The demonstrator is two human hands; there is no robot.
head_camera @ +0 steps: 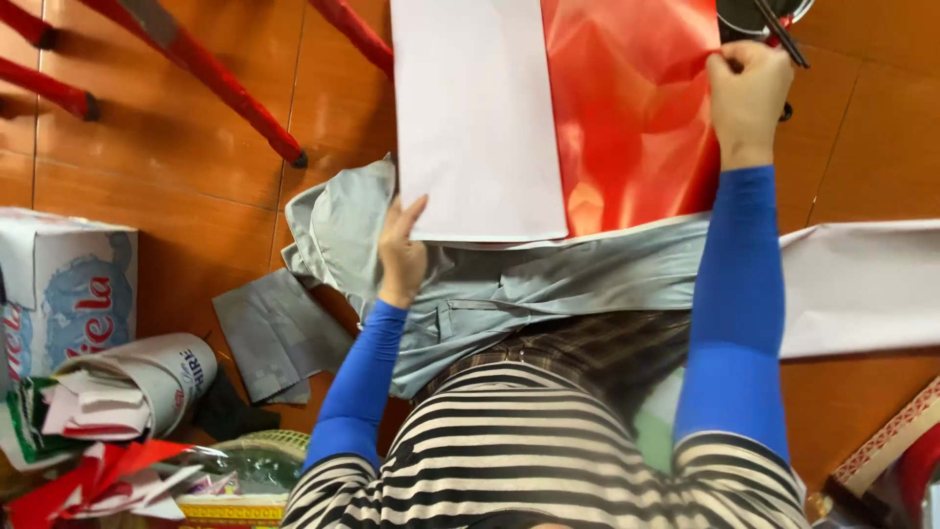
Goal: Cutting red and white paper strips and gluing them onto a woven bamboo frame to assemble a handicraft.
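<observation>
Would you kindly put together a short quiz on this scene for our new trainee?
1. True or false: the left hand rests at the near edge of the white sheet.
2. Which hand pinches the edge of the shiny red sheet: A) left, B) right, C) neither?
3. What colour is the garment lying under both sheets?

Key:
1. True.
2. B: the right hand has its grip closed on the red sheet's far right edge.
3. Grey.
</observation>
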